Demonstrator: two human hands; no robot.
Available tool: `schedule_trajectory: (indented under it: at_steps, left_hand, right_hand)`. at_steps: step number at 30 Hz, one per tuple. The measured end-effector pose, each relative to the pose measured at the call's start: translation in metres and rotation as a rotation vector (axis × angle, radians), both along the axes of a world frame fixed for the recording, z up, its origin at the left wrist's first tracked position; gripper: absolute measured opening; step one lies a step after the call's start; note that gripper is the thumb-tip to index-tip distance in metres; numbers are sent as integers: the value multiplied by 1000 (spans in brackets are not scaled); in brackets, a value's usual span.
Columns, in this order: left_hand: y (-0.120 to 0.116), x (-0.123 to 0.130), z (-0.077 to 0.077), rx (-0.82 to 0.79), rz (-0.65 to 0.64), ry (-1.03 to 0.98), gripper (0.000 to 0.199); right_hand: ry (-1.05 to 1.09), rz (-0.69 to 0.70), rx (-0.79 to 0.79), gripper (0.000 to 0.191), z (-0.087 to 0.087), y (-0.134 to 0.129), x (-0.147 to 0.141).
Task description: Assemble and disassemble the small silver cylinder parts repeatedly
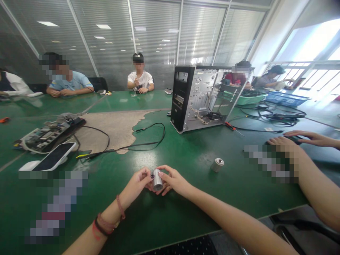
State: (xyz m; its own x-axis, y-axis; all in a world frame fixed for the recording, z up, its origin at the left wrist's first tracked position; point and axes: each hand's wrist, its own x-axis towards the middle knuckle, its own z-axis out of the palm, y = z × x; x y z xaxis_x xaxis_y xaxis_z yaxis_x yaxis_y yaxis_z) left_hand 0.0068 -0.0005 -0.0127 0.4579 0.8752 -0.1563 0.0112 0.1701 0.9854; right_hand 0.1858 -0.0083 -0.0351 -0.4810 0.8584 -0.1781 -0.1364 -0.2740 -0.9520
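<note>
Metal cylinder point(158, 181), one: at green table point(164, 219), clasped by left hand point(140, 179) and right hand point(174, 179). Computer case point(177, 102), open-sided: fan point(214, 115), wires point(198, 115) inside. Green basket point(259, 100): dark items.

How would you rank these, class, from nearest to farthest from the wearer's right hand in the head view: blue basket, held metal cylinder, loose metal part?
1. Held metal cylinder: against the right hand.
2. Loose metal part: on the table, to the hand's right.
3. Blue basket: far right, well beyond both.
</note>
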Motion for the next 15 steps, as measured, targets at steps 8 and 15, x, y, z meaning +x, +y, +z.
schedule_trajectory:
  at_steps: [8,15]
  left_hand:
    - [0,-2,-2,-18,-6,36,30]
    - [-3,1,8,-40,-1,12,27]
  right_hand:
    - [31,20,-87,47,5,-5,-3]
    - [148,4,-202,40,2,-3,0]
